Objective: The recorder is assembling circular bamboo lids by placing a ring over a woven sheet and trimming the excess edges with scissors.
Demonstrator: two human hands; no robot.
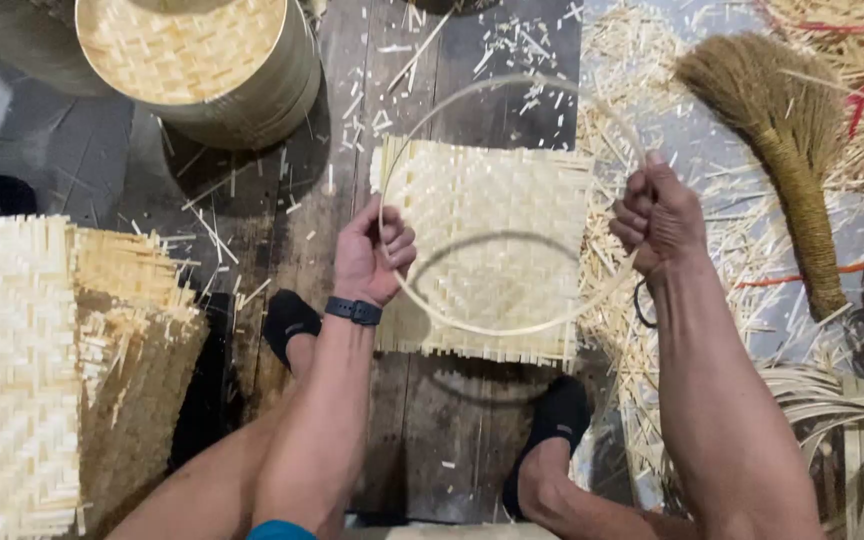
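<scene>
The far arc of the bamboo hoop (497, 327) is blurred and pale against the floor, so its upper edge is hard to trace. The round woven basket (202, 60) at the top is cut off by the frame, as are the stack of woven mats (12, 370) at the left and the coils of bamboo strip (852, 430) at the lower right. Red cords among the loose splints at the top right are only partly seen. The fingertips of both hands are curled out of sight. No packages, labels or signs are seen.

The hoop is a thin, light-coloured strip bent into a near circle. It is held up in the air over a square woven bamboo mat (482, 200), which lies flat on the dark wooden floor (432, 420), and a curved shadow of it is cast on the mat. The left hand (372, 255) is closed around the hoop's left side, with a dark watch band (353, 311) worn on the wrist. The right hand (660, 220) is closed in a fist on the hoop's right side. Two feet in black socks are planted on the floor, the left foot (289, 322) just beside the mat's near left corner, the right foot (556, 415) just below its near edge. A straw hand broom (782, 130) lies to the right among scattered splints
</scene>
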